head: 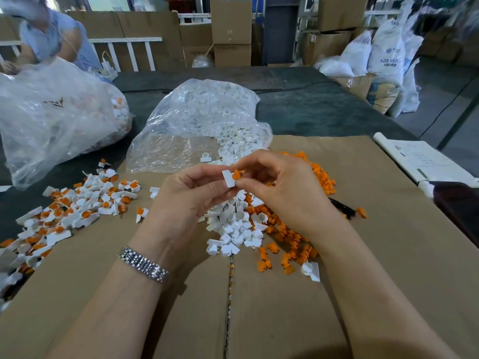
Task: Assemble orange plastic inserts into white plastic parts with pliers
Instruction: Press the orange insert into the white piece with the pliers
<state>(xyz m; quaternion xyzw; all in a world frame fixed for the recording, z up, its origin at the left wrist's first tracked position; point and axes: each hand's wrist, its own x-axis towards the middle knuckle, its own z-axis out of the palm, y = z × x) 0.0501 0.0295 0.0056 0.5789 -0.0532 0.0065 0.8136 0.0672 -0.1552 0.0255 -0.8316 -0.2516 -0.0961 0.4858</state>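
Far left of the grip, a heap of assembled white-and-orange pieces [64, 213] was seen spilling off the cardboard sheet [388, 255]; its lower end was cut off by the frame edge. Behind it a clear bag [51, 120] was seen, contents blurred, orange only faintly made out.

At the grip itself: a white part [228, 178] was pinched by the left hand [186, 195], fingers curled round it. An orange insert [237, 174] was pinched by the right hand [282, 187] and held against the white part's right end. Whether it was seated could not be told; the joint was mostly covered by fingertips.

Below the grip, loose white parts [236, 229] were piled, partly hidden under both hands. Behind the grip, a second clear bag [202, 120] of white parts was laid open.

Right of the grip, loose orange inserts [321, 177] were scattered, many hidden by the right wrist. A dark object [342, 207] was seen just past the wrist, possibly pliers; too obscured to confirm.
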